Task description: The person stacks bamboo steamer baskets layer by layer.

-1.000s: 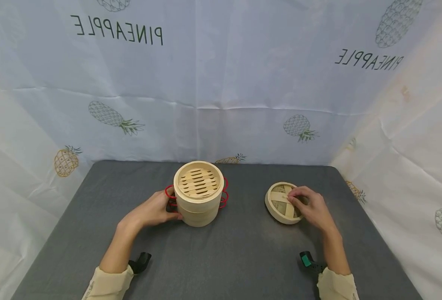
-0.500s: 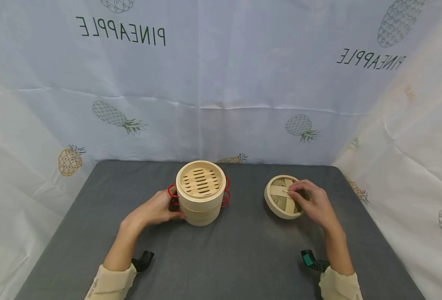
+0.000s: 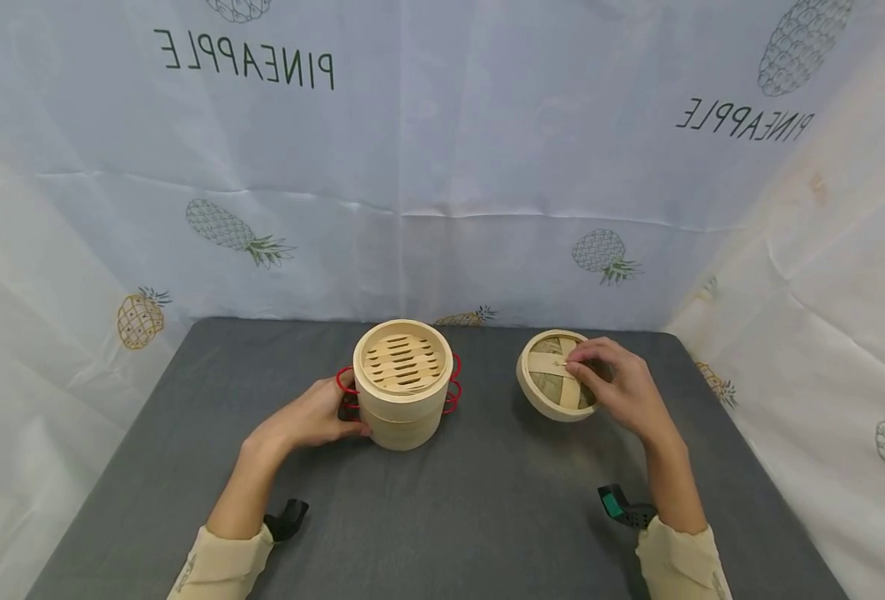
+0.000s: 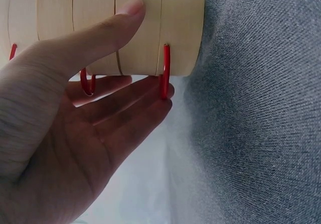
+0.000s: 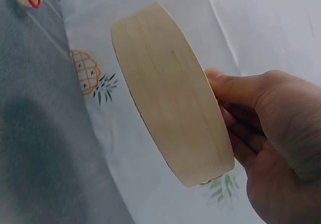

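A stack of round bamboo steamer baskets (image 3: 401,392) with red loop handles stands upright left of the table's middle. My left hand (image 3: 315,415) grips its left side. In the left wrist view the thumb (image 4: 113,30) lies across the bamboo wall, while the fingers (image 4: 135,108) reach round behind by the red loops. The top basket shows its slatted floor. Toward the right, my right hand (image 3: 622,387) pinches the woven steamer lid (image 3: 543,364) by the small loop at its centre. The right wrist view shows the lid's side wall (image 5: 170,93) raised off the table and tilted.
Both things are over a dark grey table (image 3: 450,533). A white curtain (image 3: 480,167) printed with pineapples hangs right behind its back edge and along the sides. Black wrist devices (image 3: 287,521) sit on both forearms.
My right hand has lifted the steamer lid off the table and carried it slightly back and left. The left hand stays at the steamer baskets, and the view has shifted a little.
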`<state>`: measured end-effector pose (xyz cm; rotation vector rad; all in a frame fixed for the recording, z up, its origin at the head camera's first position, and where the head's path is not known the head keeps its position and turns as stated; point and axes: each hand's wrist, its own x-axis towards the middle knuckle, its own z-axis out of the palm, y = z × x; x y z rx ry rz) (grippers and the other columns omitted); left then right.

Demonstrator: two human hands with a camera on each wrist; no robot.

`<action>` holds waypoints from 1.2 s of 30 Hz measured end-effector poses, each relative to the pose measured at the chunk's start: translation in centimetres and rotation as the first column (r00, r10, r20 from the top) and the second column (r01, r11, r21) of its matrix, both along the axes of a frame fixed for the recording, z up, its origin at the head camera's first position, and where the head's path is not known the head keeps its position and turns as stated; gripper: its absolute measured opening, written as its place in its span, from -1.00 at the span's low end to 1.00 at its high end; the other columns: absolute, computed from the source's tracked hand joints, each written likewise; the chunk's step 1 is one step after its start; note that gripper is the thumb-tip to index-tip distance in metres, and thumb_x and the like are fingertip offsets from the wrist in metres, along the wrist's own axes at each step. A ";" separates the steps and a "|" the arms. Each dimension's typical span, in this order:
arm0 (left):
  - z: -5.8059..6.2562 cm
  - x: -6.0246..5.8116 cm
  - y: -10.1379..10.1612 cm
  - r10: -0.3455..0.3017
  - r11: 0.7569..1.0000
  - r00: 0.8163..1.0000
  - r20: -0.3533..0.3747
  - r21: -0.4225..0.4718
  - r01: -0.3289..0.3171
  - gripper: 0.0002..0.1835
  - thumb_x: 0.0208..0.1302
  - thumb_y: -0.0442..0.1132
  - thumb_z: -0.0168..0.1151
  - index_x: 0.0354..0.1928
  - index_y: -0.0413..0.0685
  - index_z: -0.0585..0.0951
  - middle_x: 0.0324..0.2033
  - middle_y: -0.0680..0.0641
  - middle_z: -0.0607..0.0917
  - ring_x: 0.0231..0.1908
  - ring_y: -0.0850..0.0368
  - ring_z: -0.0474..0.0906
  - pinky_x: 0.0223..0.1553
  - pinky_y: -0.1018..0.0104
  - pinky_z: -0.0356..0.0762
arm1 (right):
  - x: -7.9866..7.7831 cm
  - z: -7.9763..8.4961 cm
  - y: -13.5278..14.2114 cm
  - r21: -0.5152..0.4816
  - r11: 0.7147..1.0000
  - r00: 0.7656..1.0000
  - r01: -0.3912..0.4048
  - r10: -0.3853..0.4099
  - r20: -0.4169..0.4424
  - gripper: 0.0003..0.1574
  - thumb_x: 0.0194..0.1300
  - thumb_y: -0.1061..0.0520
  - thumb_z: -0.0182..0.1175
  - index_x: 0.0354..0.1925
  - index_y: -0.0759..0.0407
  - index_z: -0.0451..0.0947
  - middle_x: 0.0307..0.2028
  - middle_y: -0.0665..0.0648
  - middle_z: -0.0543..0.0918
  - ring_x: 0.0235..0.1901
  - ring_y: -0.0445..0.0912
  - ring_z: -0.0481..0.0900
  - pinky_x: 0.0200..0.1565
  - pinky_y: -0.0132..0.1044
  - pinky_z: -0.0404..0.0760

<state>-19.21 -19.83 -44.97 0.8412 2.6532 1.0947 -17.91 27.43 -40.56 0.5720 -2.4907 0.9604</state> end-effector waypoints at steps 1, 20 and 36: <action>0.0 0.0 0.0 0.001 1.000 1.000 -0.002 0.000 -0.001 -0.28 0.18 -0.23 0.69 0.31 -0.23 0.51 0.12 -0.21 0.80 0.07 -0.08 0.81 0.08 0.01 0.81 | -0.1 0.2 -0.2 -0.001 1.000 1.000 -0.006 0.006 -0.001 -0.87 0.40 0.32 0.43 -0.15 0.11 0.80 -0.06 0.13 0.79 0.02 -0.52 0.55 0.07 -0.72 0.50; -0.2 -0.1 0.0 0.001 1.000 1.000 0.004 -0.003 -0.001 -0.27 0.18 -0.24 0.68 0.32 -0.23 0.50 0.13 -0.22 0.79 0.08 -0.09 0.81 0.10 0.00 0.81 | -1.7 3.1 -3.9 -0.031 0.990 0.987 -0.139 0.136 -0.088 -0.80 0.36 0.40 0.43 -0.13 0.16 0.80 -0.07 0.12 0.80 -0.08 -0.33 0.64 -0.04 -0.65 0.56; -0.2 0.0 0.0 0.005 1.000 1.000 -0.006 0.004 -0.005 -0.28 0.17 -0.25 0.69 0.30 -0.21 0.51 0.13 -0.21 0.78 0.10 -0.10 0.80 0.11 0.00 0.80 | -2.3 4.6 -6.9 -0.050 0.968 0.959 -0.244 0.234 -0.161 -0.77 0.31 0.45 0.44 -0.13 0.21 0.79 -0.09 0.14 0.79 -0.05 -0.11 0.68 0.03 -0.60 0.59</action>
